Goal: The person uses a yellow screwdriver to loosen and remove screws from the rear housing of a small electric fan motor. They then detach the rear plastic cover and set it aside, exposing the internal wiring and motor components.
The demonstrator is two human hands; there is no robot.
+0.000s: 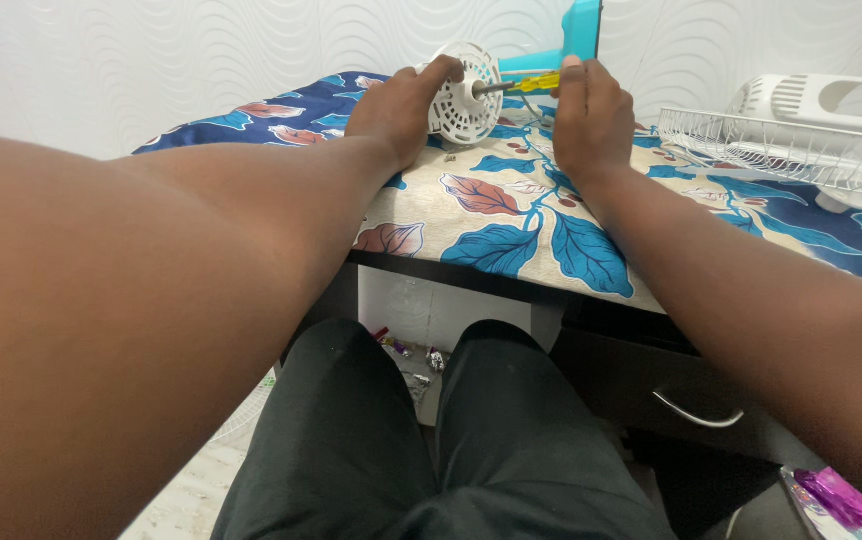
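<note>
My left hand (pixel 403 106) grips a round white slotted fan motor housing (pixel 468 96) lying on its side on the table, its metal shaft pointing right. My right hand (pixel 589 118) holds a yellow-handled screwdriver (pixel 533 83) whose tip points at the housing's centre. Behind them a turquoise fan stand (pixel 569 42) rises. All of it sits on a flowered cloth (pixel 511 225) in blue, beige and rust that covers the table.
A white wire fan guard (pixel 781 150) lies at the right with a white plastic fan part (pixel 806 98) behind it. Below the table is a dark drawer with a metal handle (pixel 696 412). Small wrappers (pixel 413 358) litter the floor. A purple wrapper (pixel 836 497) lies at lower right.
</note>
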